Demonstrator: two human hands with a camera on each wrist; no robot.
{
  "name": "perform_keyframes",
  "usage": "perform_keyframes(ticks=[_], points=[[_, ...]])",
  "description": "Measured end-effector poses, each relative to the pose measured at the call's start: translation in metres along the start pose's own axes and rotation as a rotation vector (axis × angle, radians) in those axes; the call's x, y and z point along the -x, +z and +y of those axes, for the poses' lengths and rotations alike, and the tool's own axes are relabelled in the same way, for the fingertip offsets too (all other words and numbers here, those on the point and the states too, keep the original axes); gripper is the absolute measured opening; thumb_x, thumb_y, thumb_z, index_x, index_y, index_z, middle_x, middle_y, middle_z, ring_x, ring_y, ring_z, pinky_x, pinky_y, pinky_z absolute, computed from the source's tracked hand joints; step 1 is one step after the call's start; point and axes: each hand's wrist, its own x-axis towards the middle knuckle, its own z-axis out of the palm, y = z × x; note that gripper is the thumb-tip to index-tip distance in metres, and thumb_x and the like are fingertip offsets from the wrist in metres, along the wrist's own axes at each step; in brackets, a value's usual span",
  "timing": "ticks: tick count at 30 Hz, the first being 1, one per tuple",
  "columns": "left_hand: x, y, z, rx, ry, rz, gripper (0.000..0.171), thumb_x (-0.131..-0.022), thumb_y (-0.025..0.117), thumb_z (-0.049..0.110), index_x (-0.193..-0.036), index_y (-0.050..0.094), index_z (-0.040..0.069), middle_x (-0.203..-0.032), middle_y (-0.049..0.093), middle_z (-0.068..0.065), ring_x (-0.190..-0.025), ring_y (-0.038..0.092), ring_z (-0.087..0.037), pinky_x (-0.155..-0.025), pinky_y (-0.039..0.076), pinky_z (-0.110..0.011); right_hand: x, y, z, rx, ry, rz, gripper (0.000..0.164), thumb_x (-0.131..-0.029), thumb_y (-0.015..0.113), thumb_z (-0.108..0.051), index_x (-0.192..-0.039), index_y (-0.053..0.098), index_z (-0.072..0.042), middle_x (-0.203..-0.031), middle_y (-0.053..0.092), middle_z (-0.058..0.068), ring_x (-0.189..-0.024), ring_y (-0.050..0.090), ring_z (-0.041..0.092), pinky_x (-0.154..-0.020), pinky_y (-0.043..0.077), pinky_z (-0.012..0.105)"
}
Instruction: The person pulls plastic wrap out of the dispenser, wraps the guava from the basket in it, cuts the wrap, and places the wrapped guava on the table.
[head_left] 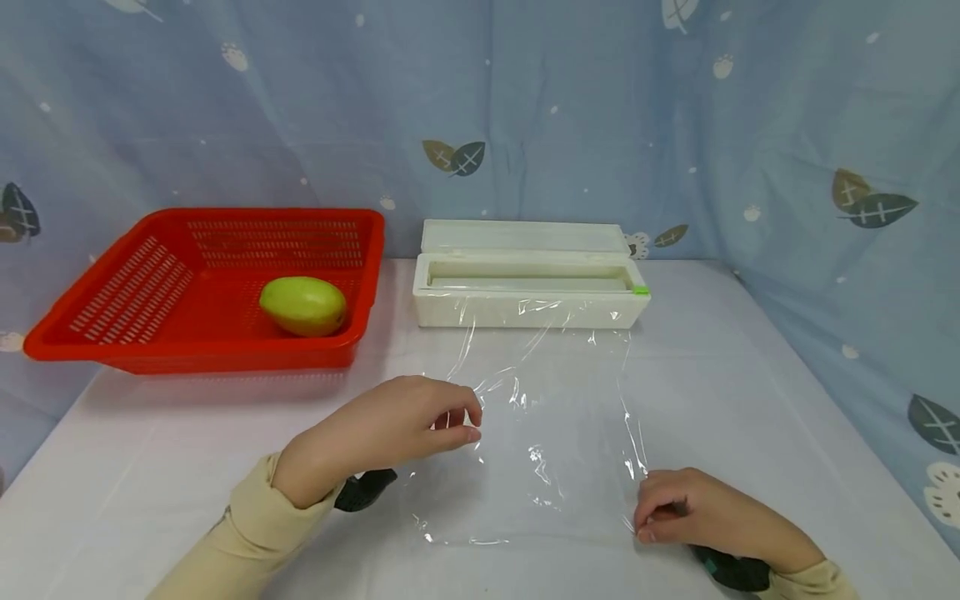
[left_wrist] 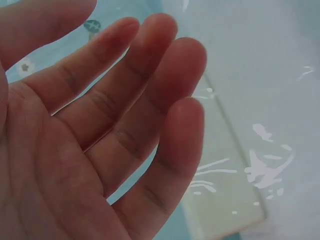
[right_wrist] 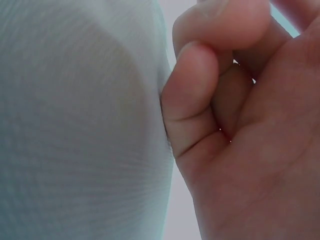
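Note:
A sheet of clear cling film [head_left: 540,467] stretches toward me from a white film dispenser box [head_left: 525,310], whose lid stands raised. My right hand [head_left: 697,512] pinches the sheet's near right corner, fingers curled against the thumb. Over the left edge of the film hovers my left hand [head_left: 390,425], thumb and fingertips apart with nothing between them. The left wrist view shows its fingers [left_wrist: 182,130] loosely bent, with the shiny film and the pale box beyond. In the right wrist view the curled fingers [right_wrist: 192,90] show; the pinched film itself cannot be made out there.
At the back left stands a red plastic basket [head_left: 225,354] holding a green-yellow mango [head_left: 300,304]. A white cloth [head_left: 750,392] covers the table, and a blue leaf-patterned curtain [head_left: 555,108] hangs behind it. Each wrist carries a dark device [head_left: 365,490].

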Motion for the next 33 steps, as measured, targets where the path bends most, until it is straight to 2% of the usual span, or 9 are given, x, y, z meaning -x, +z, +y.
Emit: perform_keyframes(ticks=[5,10,13,17,21,24,28,33], points=[[-0.008,-0.008,0.007,-0.016,0.046,0.02,0.011,-0.087,0.056,0.034,-0.095,0.059,0.027,-0.073,0.052,0.021,-0.067,0.049,0.002,-0.063,0.041,-0.02,-0.001,-0.001,0.001,0.018,-0.011,0.001,0.014,-0.08,0.065,-0.008,-0.088,0.065,-0.02,-0.074,0.052,-0.007,-0.065,0.046,0.0,-0.052,0.041,0.016],[-0.016,-0.016,0.014,-0.007,0.089,0.014,0.017,-0.088,0.054,0.037,-0.102,0.059,0.028,-0.076,0.052,0.021,-0.068,0.049,0.002,-0.061,0.042,-0.02,-0.002,0.0,0.0,0.025,0.018,0.005,0.014,-0.08,0.065,-0.011,-0.088,0.065,-0.022,-0.075,0.052,-0.009,-0.065,0.046,0.0,-0.053,0.041,0.015],[-0.017,-0.023,0.017,0.007,0.107,0.042,0.021,-0.088,0.053,0.038,-0.107,0.057,0.029,-0.079,0.054,0.022,-0.067,0.049,0.002,-0.062,0.042,-0.019,-0.004,0.002,0.001,0.021,0.028,0.004,0.012,-0.08,0.065,-0.012,-0.087,0.065,-0.022,-0.075,0.053,-0.009,-0.065,0.047,0.0,-0.054,0.041,0.016],[-0.014,-0.034,0.018,0.053,0.118,0.084,0.026,-0.089,0.052,0.038,-0.112,0.055,0.028,-0.083,0.055,0.021,-0.067,0.05,0.001,-0.063,0.043,-0.02,-0.007,0.006,0.002,0.01,0.033,-0.013,0.011,-0.08,0.066,-0.012,-0.087,0.065,-0.02,-0.077,0.056,-0.008,-0.067,0.047,0.0,-0.054,0.042,0.016],[-0.009,-0.048,0.016,0.151,0.117,0.109,0.028,-0.089,0.051,0.038,-0.115,0.053,0.026,-0.085,0.057,0.017,-0.073,0.052,-0.001,-0.067,0.045,-0.023,-0.007,0.007,0.004,0.018,0.034,-0.014,0.011,-0.079,0.066,-0.011,-0.086,0.065,-0.019,-0.078,0.058,-0.008,-0.067,0.048,-0.001,-0.055,0.043,0.017],[-0.005,-0.059,0.014,0.186,0.108,0.165,0.028,-0.089,0.05,0.039,-0.115,0.053,0.029,-0.087,0.057,0.017,-0.078,0.053,0.0,-0.071,0.045,-0.025,-0.006,0.005,0.003,0.013,0.046,-0.014,0.011,-0.079,0.066,-0.011,-0.086,0.065,-0.019,-0.078,0.058,-0.007,-0.067,0.048,-0.001,-0.055,0.043,0.017],[0.001,-0.07,0.007,0.18,0.095,0.248,0.025,-0.089,0.052,0.037,-0.113,0.054,0.032,-0.087,0.058,0.019,-0.08,0.053,0.002,-0.073,0.045,-0.024,-0.004,0.002,0.001,0.001,0.069,-0.002,0.011,-0.08,0.065,-0.012,-0.087,0.064,-0.02,-0.077,0.057,-0.008,-0.067,0.048,-0.002,-0.054,0.043,0.017],[0.008,-0.084,-0.006,0.234,0.115,0.322,0.023,-0.09,0.054,0.026,-0.113,0.056,0.024,-0.088,0.06,0.012,-0.08,0.056,-0.003,-0.073,0.046,-0.027,0.003,0.001,0.001,0.007,0.042,0.018,0.014,-0.081,0.064,-0.009,-0.088,0.064,-0.021,-0.079,0.057,-0.008,-0.067,0.05,0.001,-0.054,0.043,0.018]])
